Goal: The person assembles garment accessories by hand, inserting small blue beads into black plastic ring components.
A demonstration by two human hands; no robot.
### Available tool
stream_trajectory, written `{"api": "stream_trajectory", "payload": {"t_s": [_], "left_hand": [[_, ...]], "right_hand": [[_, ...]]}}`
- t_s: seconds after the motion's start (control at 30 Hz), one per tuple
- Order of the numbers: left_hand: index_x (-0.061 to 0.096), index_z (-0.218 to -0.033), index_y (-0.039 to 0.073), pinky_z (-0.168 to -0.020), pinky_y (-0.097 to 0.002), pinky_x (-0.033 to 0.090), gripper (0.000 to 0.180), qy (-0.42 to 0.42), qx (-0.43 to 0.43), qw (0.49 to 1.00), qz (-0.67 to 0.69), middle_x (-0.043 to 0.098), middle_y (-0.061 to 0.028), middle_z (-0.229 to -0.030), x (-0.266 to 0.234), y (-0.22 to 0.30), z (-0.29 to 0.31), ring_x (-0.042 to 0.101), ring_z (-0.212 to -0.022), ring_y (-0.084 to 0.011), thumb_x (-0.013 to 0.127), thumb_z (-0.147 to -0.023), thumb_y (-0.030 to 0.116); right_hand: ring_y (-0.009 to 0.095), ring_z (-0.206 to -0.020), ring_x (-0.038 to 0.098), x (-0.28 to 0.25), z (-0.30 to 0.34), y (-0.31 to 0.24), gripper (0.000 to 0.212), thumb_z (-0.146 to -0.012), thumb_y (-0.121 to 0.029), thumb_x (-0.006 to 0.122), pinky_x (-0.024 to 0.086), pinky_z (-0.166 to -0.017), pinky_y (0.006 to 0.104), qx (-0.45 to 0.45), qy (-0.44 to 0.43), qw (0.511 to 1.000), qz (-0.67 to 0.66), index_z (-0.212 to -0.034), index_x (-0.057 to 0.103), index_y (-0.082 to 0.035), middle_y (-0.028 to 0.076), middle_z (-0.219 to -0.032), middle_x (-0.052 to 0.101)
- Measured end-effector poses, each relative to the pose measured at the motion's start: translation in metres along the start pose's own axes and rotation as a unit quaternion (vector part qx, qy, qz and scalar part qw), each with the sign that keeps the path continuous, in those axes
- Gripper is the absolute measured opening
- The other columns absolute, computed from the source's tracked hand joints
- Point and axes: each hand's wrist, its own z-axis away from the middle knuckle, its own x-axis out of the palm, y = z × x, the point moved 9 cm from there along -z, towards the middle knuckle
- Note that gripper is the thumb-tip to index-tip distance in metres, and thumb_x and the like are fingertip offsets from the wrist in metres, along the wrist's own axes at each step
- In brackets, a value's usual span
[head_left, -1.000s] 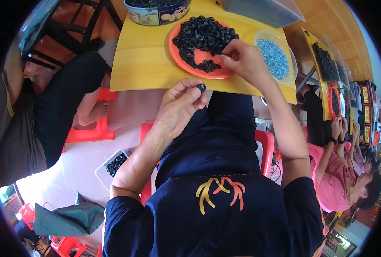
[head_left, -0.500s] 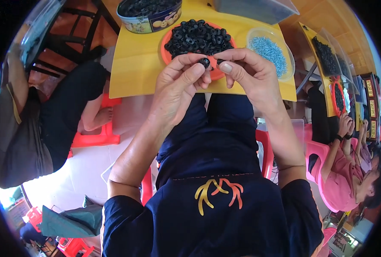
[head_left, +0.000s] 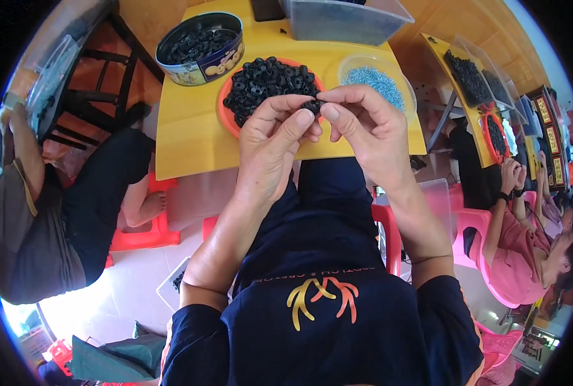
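Observation:
Between thumb and fingertips, my left hand [head_left: 267, 145] pinches a small black ring-shaped part [head_left: 311, 107] above the table's near edge. My right hand [head_left: 373, 132] is closed in a pinch right against that part. Whatever tiny piece sits in the right fingertips is hidden. Just beyond my left hand, a heap of similar black parts [head_left: 270, 83] fills a round orange-red plate [head_left: 224, 114]. Past my right hand stands a clear round tub [head_left: 412, 96] of small shiny blue-silver pieces [head_left: 371, 83], partly covered by the fingers.
A round tin [head_left: 199, 72] with black parts stands at the table's far left. Behind is a clear plastic bin [head_left: 344, 24] beside a dark flat object [head_left: 267, 9]. The yellow table [head_left: 183, 141] ends before my lap. People sit on both sides, with red stools [head_left: 148, 235].
My two hands have come together, the right fingertips now meeting the black part in the left. The view has shifted, so the table sits lower and further left.

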Motion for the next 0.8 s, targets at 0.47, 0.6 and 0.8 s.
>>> {"api": "stream_trajectory", "payload": {"t_s": [0.47, 0.6, 0.8], "left_hand": [[0.061, -0.105, -0.001, -0.072, -0.0238, 0.051, 0.018, 0.033, 0.073, 0.988, -0.135, 0.066, -0.0063, -0.087, 0.018, 0.009, -0.001, 0.062, -0.076, -0.0110, 0.066, -0.089, 0.006], [0.061, -0.105, -0.001, -0.072, -0.0239, 0.051, 0.018, 0.022, 0.086, 0.986, -0.145, 0.066, -0.0061, -0.087, 0.023, 0.008, 0.000, 0.062, -0.076, -0.0109, 0.066, -0.089, 0.006], [0.060, -0.105, -0.001, -0.072, -0.0242, 0.052, 0.018, 0.024, 0.095, 0.983, -0.155, 0.065, -0.0059, -0.088, 0.025, 0.009, 0.006, 0.062, -0.077, -0.0107, 0.066, -0.089, 0.006]], "right_hand": [[0.011, -0.078, 0.062, -0.013, 0.008, -0.023, 0.013, -0.090, 0.002, 0.060, 0.051, -0.066, 0.0215, -0.089, 0.039, 0.990, 0.101, -0.102, 0.063, 0.003, 0.007, -0.093, 0.059], [0.010, -0.076, 0.061, -0.014, 0.012, -0.024, 0.014, -0.091, 0.002, 0.059, 0.050, -0.066, 0.0209, -0.107, 0.044, 0.988, 0.104, -0.104, 0.062, 0.003, 0.007, -0.093, 0.058], [0.008, -0.076, 0.060, -0.018, 0.016, -0.017, 0.014, -0.091, 0.001, 0.061, 0.050, -0.066, 0.0202, -0.019, 0.042, 0.999, 0.015, -0.104, 0.061, 0.005, 0.005, -0.090, 0.061]]}}
